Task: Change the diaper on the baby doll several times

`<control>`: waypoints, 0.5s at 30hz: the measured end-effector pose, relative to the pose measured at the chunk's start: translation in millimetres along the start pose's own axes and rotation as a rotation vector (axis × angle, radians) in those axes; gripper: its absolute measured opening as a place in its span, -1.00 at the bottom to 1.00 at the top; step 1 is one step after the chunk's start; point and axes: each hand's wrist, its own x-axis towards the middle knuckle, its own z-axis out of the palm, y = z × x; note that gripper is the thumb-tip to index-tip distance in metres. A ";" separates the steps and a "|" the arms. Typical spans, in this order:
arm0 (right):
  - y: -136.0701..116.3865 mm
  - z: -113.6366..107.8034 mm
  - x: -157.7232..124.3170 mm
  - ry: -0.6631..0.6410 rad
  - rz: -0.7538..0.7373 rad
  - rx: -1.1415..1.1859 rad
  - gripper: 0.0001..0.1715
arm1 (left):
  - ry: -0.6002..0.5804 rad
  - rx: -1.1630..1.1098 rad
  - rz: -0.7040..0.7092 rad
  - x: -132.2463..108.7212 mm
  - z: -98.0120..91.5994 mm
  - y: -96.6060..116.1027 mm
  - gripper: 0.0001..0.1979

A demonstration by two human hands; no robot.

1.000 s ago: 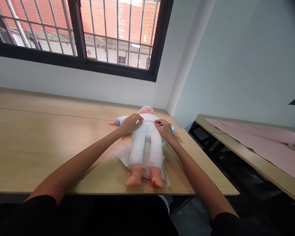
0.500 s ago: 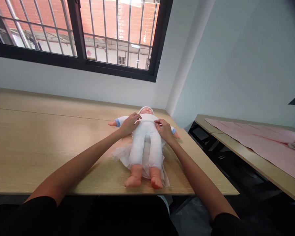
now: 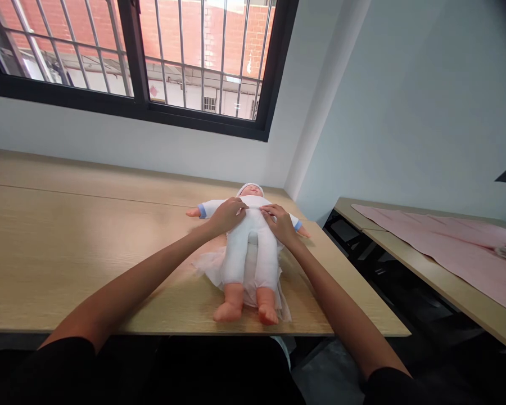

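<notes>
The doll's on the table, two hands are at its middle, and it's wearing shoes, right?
Not quite: the doll wears no shoes; its feet are bare, as the head view shows. It is on the table, left hand and right hand at its middle.

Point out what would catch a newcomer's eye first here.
First, the white-clad baby doll, face up near the right end of the near table, with the person's left grip and right grip at its midsection. Then the dark-framed, barred window at upper left, and the pink cloth spread on the right-hand table.
</notes>
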 end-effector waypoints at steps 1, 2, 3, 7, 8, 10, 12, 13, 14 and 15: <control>-0.1 0.0 0.1 -0.002 0.006 0.004 -0.67 | -0.010 -0.007 0.016 -0.3 0.9 3.1 -0.71; 0.1 -0.1 0.2 -0.004 0.016 0.009 -0.68 | -0.022 -0.008 0.034 -0.5 2.3 5.4 -0.70; 0.4 -0.2 0.3 -0.006 0.029 0.013 -0.68 | -0.033 -0.001 0.052 -0.6 3.8 7.0 -0.69; 2.0 -0.7 0.7 -0.015 0.092 0.013 -0.67 | -0.081 0.065 0.077 0.1 9.2 5.7 -0.67; 2.2 -0.9 0.7 -0.022 0.111 0.013 -0.67 | -0.090 0.071 0.069 0.3 9.7 4.2 -0.68; 2.3 -1.3 0.9 -0.033 0.146 0.022 -0.66 | -0.095 0.062 0.045 0.3 10.0 1.1 -0.69; 2.4 -1.6 1.1 -0.044 0.167 0.038 -0.66 | -0.084 0.038 0.021 -0.2 9.7 -2.1 -0.70; 2.5 -1.5 1.1 -0.047 0.172 0.046 -0.66 | -0.073 0.023 0.015 -0.6 9.7 -3.8 -0.69; 2.6 -1.4 1.2 -0.049 0.175 0.052 -0.67 | -0.061 0.005 0.013 -1.1 9.8 -5.7 -0.68; 2.8 -1.2 1.2 -0.049 0.180 0.058 -0.68 | -0.050 -0.013 0.012 -1.5 9.9 -7.7 -0.66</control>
